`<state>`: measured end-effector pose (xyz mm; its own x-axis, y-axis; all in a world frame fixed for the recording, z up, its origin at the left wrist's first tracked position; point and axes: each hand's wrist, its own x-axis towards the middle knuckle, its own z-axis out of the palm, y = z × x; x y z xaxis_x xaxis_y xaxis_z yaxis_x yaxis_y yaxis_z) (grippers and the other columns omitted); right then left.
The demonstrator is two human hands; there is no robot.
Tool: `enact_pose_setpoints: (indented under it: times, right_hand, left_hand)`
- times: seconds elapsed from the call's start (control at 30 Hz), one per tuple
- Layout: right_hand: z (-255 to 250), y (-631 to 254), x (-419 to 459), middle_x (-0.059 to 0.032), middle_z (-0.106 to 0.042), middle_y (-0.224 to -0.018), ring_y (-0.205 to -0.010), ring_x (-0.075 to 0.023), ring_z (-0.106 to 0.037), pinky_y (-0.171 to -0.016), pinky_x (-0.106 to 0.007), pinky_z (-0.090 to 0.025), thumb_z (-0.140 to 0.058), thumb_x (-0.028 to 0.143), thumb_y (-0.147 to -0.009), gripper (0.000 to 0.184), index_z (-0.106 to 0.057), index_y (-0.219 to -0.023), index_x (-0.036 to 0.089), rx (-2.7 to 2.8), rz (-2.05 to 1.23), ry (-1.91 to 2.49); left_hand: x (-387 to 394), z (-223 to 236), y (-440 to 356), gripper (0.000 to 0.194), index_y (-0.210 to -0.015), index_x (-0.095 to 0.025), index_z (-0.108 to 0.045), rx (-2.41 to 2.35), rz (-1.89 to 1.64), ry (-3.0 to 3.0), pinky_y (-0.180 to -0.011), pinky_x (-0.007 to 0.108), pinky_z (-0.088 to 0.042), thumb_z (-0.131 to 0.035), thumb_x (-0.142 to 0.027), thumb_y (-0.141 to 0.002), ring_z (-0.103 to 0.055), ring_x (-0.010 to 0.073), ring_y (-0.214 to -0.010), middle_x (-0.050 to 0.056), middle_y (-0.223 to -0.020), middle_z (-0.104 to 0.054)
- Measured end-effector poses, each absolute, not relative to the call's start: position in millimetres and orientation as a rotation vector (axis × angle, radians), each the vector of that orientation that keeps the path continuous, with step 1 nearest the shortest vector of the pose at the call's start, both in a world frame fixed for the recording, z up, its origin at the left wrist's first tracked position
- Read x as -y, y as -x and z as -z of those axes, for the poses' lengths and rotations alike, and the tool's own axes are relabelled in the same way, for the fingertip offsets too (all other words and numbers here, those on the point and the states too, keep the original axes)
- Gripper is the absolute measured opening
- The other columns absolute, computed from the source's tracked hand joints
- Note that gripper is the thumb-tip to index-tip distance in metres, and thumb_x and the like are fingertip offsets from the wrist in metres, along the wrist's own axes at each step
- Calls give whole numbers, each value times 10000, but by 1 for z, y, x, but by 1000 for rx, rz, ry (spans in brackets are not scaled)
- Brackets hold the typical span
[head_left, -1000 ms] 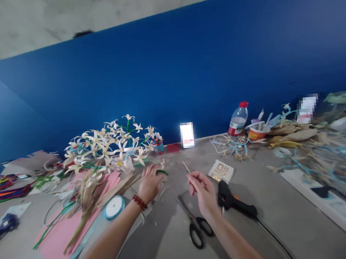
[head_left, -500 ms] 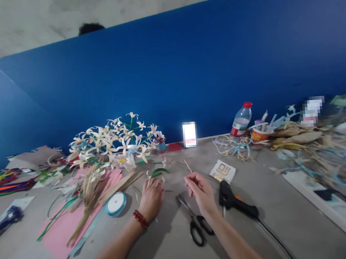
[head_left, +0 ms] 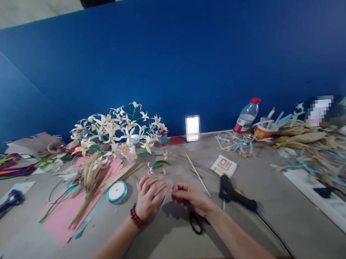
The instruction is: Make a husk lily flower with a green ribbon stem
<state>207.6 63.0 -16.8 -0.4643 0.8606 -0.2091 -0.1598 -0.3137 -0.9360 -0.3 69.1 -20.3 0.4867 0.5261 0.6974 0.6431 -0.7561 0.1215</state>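
Observation:
My left hand (head_left: 151, 195), a red bead bracelet (head_left: 137, 216) at its wrist, is raised over the table with curled fingers, thumb side toward the right hand. My right hand (head_left: 189, 197) is closed, its fingertips pinched close to the left fingers. A pale sliver may show between them, too small to name. Beneath my right hand lies a pair of scissors (head_left: 196, 223), blades hidden. To its right rests a thin wooden stick (head_left: 198, 175). Behind my left hand lie a green curved strip (head_left: 161, 163) and a small white flower (head_left: 150, 167).
White flowers (head_left: 111, 134) stand at the back left, near pink paper (head_left: 60, 228) and a ribbon spool (head_left: 117, 191). On the right are a black glue gun (head_left: 235, 194) with its cord, a bottle (head_left: 247, 116), a paper cup (head_left: 264, 131) and a power strip (head_left: 323, 209). A blue partition (head_left: 168, 66) rises behind.
My hands have come closer together, the right one moving left and down over the scissors. More of the wooden stick shows now. The view has shifted, bringing in the table's near edge.

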Motion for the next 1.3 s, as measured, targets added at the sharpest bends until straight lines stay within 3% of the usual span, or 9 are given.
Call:
enact_pose_setpoints:
  times: [0.17,0.27,0.4,0.57,0.67,0.8,1.0,1.17,1.3]
  right_hand:
    - [17,-206,-63,55,-558,-609,-471,-63,-399,-457,-185,-310,-746,576,-703,435,-543,-728,191,1258,-1709,978]
    - [20,-203,-62,56,-548,-609,-482,-66,-400,-463,-189,-310,-730,587,-720,432,-568,-746,188,1333,-1654,982]
    - [21,-201,-63,43,-557,-614,-494,-76,-418,-471,-198,-327,-707,612,-728,446,-598,-735,180,1437,-1601,997]
    - [-8,-220,-58,18,-595,-652,-550,-112,-500,-535,-226,-380,-588,573,-851,396,-625,-763,189,1540,-1414,1116]
    - [-24,-238,-39,2,-623,-676,-619,-151,-566,-568,-243,-391,-499,506,-925,352,-622,-785,207,1840,-1052,1332]
    - [-10,-255,-1,-8,-654,-676,-634,-200,-626,-565,-266,-388,-596,445,-870,234,-612,-812,218,2068,-622,1744]
    - [30,-256,31,-54,-715,-902,-753,-236,-709,-600,-269,-457,-602,315,-840,103,-611,-891,227,2148,-407,1970]
    - [33,-258,25,-46,-705,-734,-675,-248,-687,-590,-300,-456,-569,293,-802,84,-610,-770,228,1964,-497,2030]
    - [44,-268,22,-32,-672,-655,-556,-199,-626,-521,-283,-457,-633,459,-759,247,-616,-759,212,1486,-1086,1734]
  left_hand:
    - [-61,4,-16,76,-904,-190,-634,1563,1688,2595,-835,379,-463,-583,-240,-880,-603,221,-881,81,-902,-664]
    - [-55,0,-29,224,-775,-165,-596,1951,2114,2758,-638,272,-441,-574,-354,-893,-530,149,-656,10,-699,-565]
    - [-53,-1,-38,274,-704,-156,-587,2011,2611,2702,-632,241,-405,-653,-386,-838,-486,122,-645,-12,-667,-535]
    - [-56,0,-35,261,-728,-143,-632,2173,2807,2632,-673,247,-409,-653,-373,-851,-500,113,-631,-5,-649,-578]
    - [-58,1,-33,260,-724,-145,-627,2182,2960,2554,-677,249,-424,-679,-375,-833,-516,110,-626,4,-677,-607]
    - [-60,6,-31,281,-679,-149,-595,2201,3142,2417,-640,236,-429,-705,-371,-813,-521,102,-609,1,-667,-611]
    - [-62,15,-32,309,-653,-152,-586,2249,3202,2411,-611,230,-430,-716,-393,-797,-526,101,-587,-7,-623,-603]
    - [-61,17,-31,317,-657,-156,-576,2327,3115,2466,-615,230,-427,-699,-407,-807,-527,99,-580,-9,-615,-597]
    - [-63,17,-28,334,-653,-151,-576,2387,3042,2502,-597,230,-419,-728,-425,-770,-513,97,-562,-11,-597,-578]
